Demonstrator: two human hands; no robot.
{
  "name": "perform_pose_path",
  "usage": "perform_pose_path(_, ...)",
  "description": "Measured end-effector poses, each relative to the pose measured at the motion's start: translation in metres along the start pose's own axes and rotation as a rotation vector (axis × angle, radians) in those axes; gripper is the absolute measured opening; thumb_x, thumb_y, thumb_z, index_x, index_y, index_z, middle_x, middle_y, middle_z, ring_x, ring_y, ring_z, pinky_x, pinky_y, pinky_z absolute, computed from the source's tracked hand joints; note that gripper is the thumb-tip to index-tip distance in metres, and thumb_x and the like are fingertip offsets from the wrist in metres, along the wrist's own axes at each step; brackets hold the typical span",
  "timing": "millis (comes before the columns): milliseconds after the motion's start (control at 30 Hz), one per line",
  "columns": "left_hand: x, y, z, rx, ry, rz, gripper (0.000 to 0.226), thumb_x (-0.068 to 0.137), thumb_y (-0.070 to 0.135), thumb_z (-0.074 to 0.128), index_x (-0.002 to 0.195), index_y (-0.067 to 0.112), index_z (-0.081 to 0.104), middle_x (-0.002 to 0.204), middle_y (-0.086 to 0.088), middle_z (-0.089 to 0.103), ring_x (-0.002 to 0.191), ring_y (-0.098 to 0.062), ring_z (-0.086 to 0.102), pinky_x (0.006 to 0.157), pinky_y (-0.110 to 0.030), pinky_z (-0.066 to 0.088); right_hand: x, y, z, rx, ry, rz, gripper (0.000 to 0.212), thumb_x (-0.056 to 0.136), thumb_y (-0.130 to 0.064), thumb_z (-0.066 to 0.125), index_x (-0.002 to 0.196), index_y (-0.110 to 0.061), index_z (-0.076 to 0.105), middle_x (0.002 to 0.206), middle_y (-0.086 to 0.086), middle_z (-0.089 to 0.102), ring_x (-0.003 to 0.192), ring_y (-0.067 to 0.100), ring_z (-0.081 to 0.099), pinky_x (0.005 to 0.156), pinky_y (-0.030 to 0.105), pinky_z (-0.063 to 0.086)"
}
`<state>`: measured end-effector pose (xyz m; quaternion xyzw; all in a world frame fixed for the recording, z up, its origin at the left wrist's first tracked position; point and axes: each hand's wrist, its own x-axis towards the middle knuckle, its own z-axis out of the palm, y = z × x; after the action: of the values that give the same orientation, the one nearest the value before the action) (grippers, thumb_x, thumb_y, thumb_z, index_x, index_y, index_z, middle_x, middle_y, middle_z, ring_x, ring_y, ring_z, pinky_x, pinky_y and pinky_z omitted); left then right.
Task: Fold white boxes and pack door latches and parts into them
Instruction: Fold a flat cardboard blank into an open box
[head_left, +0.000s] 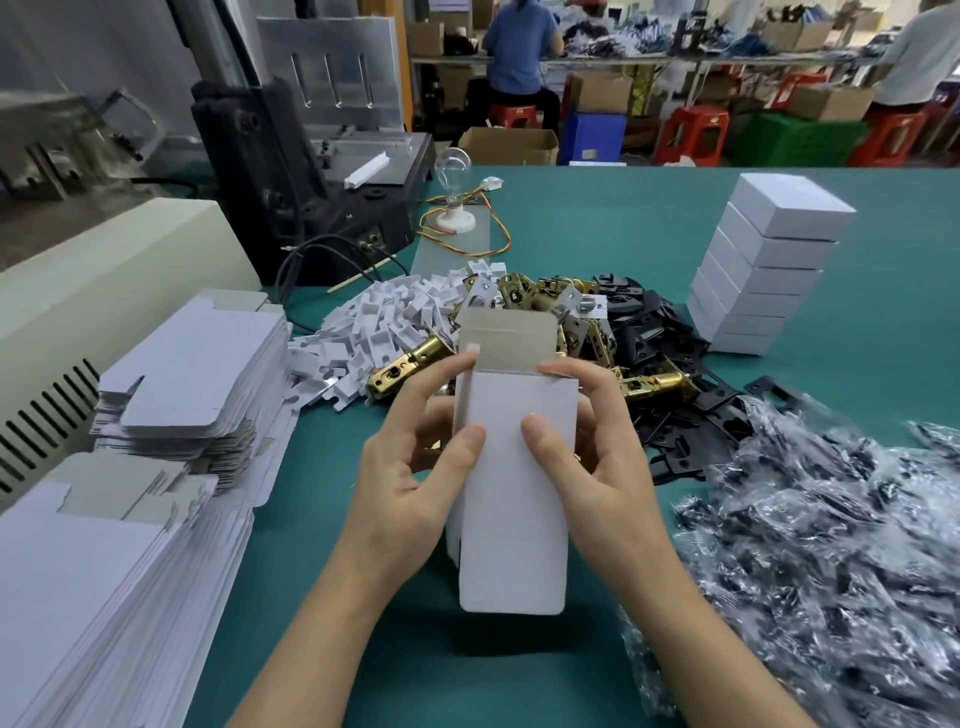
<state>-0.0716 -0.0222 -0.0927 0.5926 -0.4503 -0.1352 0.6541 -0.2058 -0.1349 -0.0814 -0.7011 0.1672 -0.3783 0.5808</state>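
Both hands, left hand (415, 462) and right hand (587, 447), grasp a half-formed white box (514, 493); flaps likely get tucked next, before latches (410, 364) go in.

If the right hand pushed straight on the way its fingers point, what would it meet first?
The right hand points up-left across the white box it grips, so the box blocks it at once. Beyond that lie the left hand fingers, though depth is unclear.

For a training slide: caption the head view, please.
Both hands hold a part-folded white box over the green table, brass latches piled behind.
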Motion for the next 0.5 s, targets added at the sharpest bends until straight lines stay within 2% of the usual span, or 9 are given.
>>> perform_pose_path(100,0.0003,-0.0005,0.0001,0.006,-0.001,-0.021,0.048,0.094,0.038,0.063,0.141,0.043,0.054,0.112,-0.001,0.075,0.102,-0.024,0.071,0.086,-0.043,0.06,0.0,0.0,-0.0011,-0.007,0.015,0.014,0.035,0.093,-0.037,0.064,0.126,-0.038,0.055,0.103,-0.001,0.069,0.085,0.017,0.07,0.068,0.046,0.064)
perform_pose_path(200,0.0009,-0.0003,0.0032,0.009,0.0,-0.086,0.056,0.091,0.046,0.068,0.144,0.049,0.05,0.121,0.006,0.075,0.108,-0.022,0.072,0.088,-0.045,0.061,0.0002,-0.0003,-0.0012,-0.014,0.017,0.021,0.033,0.093,-0.034,0.066,0.125,-0.039,0.056,0.104,-0.006,0.069,0.087,0.015,0.071,0.066,0.04,0.064)
perform_pose_path(333,0.0009,0.0003,0.0047,-0.013,-0.007,-0.104,0.055,0.089,0.048,0.071,0.141,0.054,0.054,0.124,0.009,0.074,0.111,-0.018,0.072,0.086,-0.034,0.062,0.0003,-0.0004,-0.0009,-0.022,0.025,0.056,0.03,0.094,-0.037,0.064,0.123,-0.042,0.057,0.105,-0.009,0.07,0.09,0.016,0.072,0.068,0.044,0.065)
perform_pose_path(500,0.0011,0.0003,0.001,-0.064,-0.03,-0.12,0.043,0.089,0.042,0.071,0.131,0.045,0.066,0.12,0.002,0.075,0.11,-0.02,0.072,0.087,-0.033,0.061,0.0005,-0.0027,-0.0001,-0.034,0.003,0.034,0.018,0.099,-0.037,0.06,0.116,-0.037,0.06,0.097,-0.008,0.071,0.08,0.011,0.071,0.063,0.039,0.063)
